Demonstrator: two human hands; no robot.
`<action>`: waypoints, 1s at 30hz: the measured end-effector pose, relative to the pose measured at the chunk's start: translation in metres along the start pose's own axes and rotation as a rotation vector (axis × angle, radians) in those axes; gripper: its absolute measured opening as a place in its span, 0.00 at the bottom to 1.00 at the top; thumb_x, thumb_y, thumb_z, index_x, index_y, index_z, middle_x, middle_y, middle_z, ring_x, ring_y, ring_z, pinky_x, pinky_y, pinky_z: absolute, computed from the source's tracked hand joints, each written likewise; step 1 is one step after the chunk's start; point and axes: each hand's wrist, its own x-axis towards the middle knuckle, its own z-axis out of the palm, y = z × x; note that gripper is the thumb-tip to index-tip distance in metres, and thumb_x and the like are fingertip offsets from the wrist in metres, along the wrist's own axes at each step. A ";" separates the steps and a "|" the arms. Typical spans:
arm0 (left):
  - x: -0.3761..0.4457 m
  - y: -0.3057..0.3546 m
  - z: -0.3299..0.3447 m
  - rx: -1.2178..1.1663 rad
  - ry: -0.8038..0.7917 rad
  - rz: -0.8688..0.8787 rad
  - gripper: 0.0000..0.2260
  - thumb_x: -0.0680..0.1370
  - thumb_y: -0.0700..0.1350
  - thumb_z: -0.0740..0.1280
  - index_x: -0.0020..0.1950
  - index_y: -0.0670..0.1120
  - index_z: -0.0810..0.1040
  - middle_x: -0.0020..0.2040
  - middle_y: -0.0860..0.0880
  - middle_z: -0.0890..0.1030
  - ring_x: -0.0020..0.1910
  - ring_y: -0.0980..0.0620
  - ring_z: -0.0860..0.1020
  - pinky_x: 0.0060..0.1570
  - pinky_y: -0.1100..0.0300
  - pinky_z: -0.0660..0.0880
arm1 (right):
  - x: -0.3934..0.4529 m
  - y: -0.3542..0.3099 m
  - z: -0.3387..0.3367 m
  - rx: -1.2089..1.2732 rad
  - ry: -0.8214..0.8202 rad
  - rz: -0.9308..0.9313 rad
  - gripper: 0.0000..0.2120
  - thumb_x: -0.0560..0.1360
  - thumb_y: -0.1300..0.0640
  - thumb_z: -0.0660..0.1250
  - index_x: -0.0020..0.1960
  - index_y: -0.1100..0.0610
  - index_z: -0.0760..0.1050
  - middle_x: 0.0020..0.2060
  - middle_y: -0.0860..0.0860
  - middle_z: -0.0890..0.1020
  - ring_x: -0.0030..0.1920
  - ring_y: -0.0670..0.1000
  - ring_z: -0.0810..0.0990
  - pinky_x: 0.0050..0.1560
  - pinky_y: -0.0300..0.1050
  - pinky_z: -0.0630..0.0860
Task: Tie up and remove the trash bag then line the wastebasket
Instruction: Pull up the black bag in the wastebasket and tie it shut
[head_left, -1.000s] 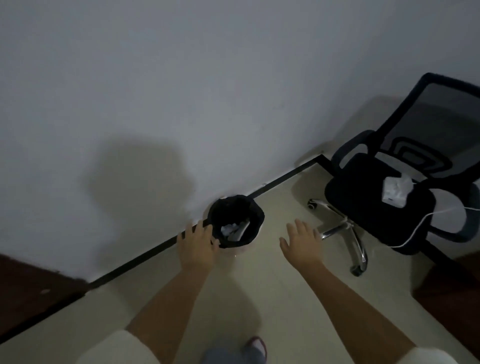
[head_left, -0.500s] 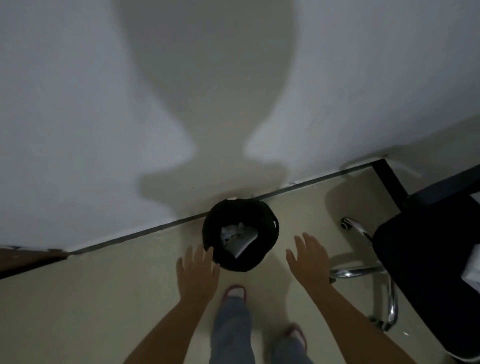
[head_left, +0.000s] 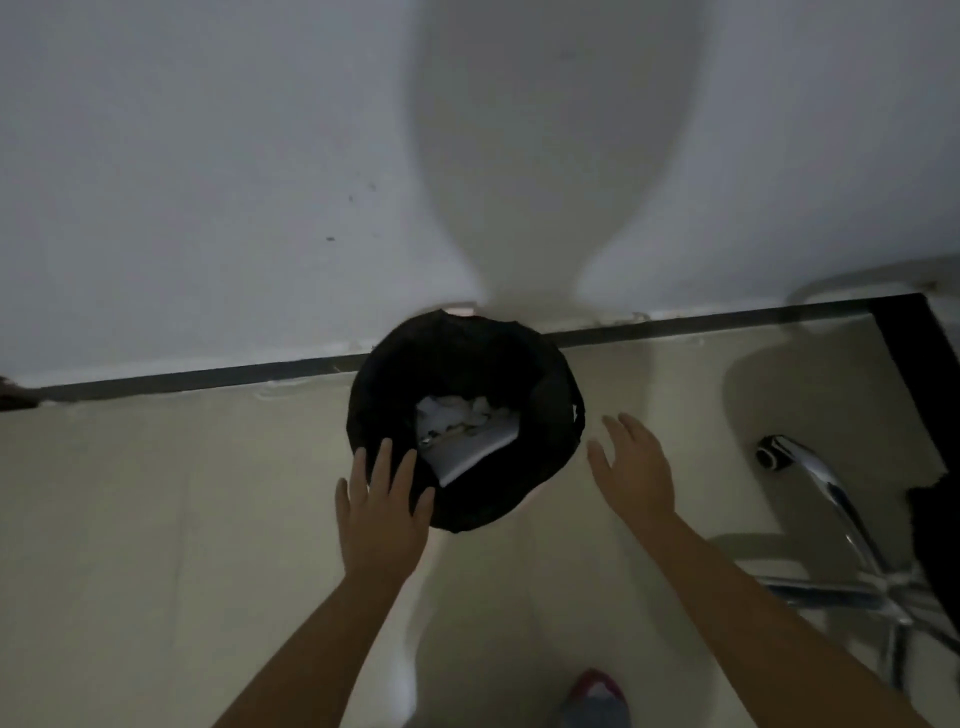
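- Wastebasket (head_left: 530, 506) on pale floor (head_left: 156, 545), against white wall (head_left: 208, 182) at the dark baseboard (head_left: 182, 379).
- Black trash bag (head_left: 467, 358) lines it, rim folded over the top; crumpled white paper (head_left: 467, 436) lies inside.
- Left hand (head_left: 382, 512) flat, fingers spread, fingertips over the bag's near rim; contact cannot be told.
- Right hand (head_left: 634, 467) spread, just beside the bag's right side, holding nothing.
- Chrome chair base (head_left: 831, 493) with caster at right; red shoe (head_left: 595, 696) at bottom edge.
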 end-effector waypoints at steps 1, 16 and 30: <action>0.008 -0.004 0.014 0.018 0.039 0.048 0.32 0.78 0.59 0.38 0.58 0.46 0.77 0.59 0.41 0.80 0.62 0.38 0.73 0.50 0.38 0.76 | 0.004 0.008 0.013 0.016 0.040 0.006 0.25 0.71 0.50 0.56 0.53 0.70 0.75 0.52 0.72 0.79 0.52 0.70 0.78 0.51 0.64 0.76; 0.076 -0.032 0.079 0.111 0.500 0.351 0.28 0.74 0.60 0.47 0.61 0.46 0.74 0.65 0.42 0.76 0.65 0.38 0.70 0.61 0.32 0.65 | 0.044 0.036 0.095 1.135 0.124 0.373 0.14 0.78 0.58 0.58 0.61 0.60 0.70 0.58 0.60 0.76 0.47 0.52 0.76 0.54 0.50 0.72; 0.054 -0.079 0.110 -0.457 0.824 0.171 0.25 0.78 0.58 0.43 0.63 0.41 0.64 0.62 0.32 0.74 0.62 0.43 0.63 0.60 0.39 0.69 | 0.002 -0.071 0.098 0.291 0.304 -0.568 0.19 0.74 0.67 0.63 0.64 0.66 0.66 0.56 0.63 0.79 0.56 0.60 0.78 0.51 0.31 0.65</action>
